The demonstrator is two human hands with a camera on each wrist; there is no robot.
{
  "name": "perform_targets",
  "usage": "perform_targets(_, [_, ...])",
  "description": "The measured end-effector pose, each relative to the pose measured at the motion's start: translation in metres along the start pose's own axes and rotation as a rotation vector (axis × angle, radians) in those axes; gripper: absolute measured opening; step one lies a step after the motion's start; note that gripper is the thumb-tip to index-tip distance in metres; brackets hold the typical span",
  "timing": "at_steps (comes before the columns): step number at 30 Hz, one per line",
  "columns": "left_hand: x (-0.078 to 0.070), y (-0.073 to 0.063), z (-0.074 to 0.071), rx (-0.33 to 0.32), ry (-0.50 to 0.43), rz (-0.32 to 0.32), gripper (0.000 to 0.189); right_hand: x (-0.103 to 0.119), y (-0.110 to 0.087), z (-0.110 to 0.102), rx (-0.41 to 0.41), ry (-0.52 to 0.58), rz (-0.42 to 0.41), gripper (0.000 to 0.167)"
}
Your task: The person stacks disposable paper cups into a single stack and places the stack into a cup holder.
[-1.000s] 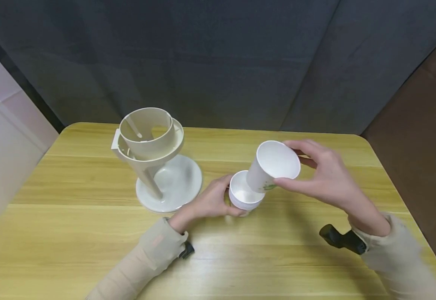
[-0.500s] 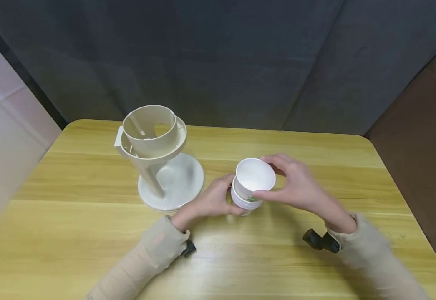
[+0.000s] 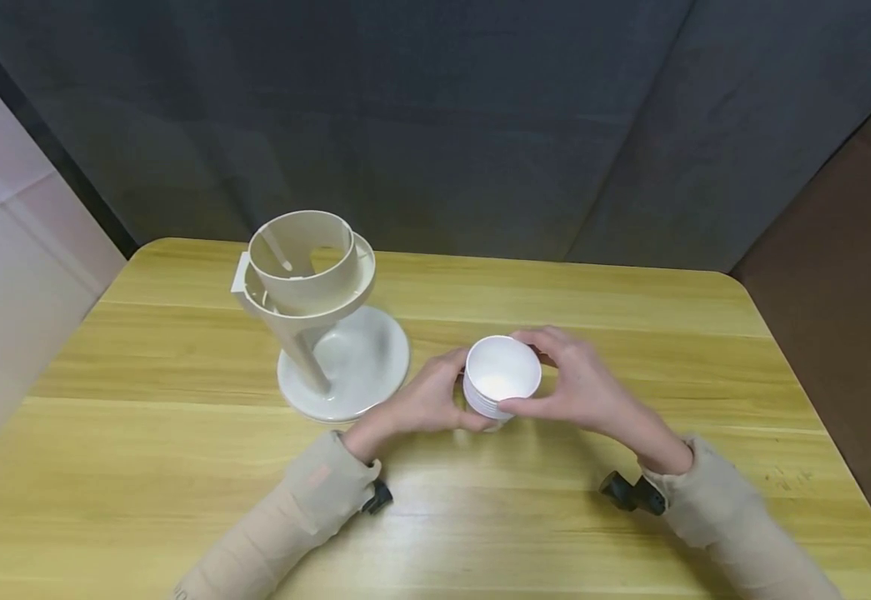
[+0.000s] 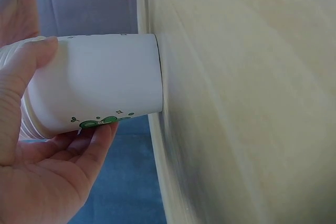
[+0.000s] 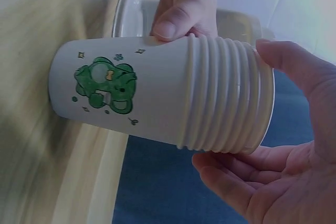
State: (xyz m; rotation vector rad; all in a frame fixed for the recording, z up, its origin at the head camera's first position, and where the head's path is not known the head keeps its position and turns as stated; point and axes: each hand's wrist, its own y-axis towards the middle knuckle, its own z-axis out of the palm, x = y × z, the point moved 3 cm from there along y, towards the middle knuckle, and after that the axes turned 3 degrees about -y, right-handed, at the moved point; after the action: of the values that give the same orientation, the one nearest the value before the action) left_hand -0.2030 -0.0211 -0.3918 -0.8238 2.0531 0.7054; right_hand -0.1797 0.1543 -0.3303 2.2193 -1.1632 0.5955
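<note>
A stack of white paper cups stands upright on the table, its nested rims lying close together. A green cartoon animal is printed on the outer cup. My left hand grips the stack from the left, thumb on one side and fingers below the rims on the other. At the top, my right hand holds the uppermost cup by its rim, thumb and fingers on opposite sides. The left wrist view shows the stack's base against the tabletop.
Left of the cups stands a cream plastic stand with an open cylinder inside a ring, on a round white base. The wooden table ends at a dark curtain behind.
My right hand has moved left and down, bringing a separate paper cup into the top of the stack, where it now sits nested. The left hand has stayed on the stack.
</note>
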Motion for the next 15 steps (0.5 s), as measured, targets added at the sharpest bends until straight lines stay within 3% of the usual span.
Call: perform_targets(15, [-0.0001, 0.0004, -0.0006, -0.008, -0.004, 0.023, 0.074, -0.0057, -0.0048, 0.0106, -0.034, 0.086, 0.001, 0.069])
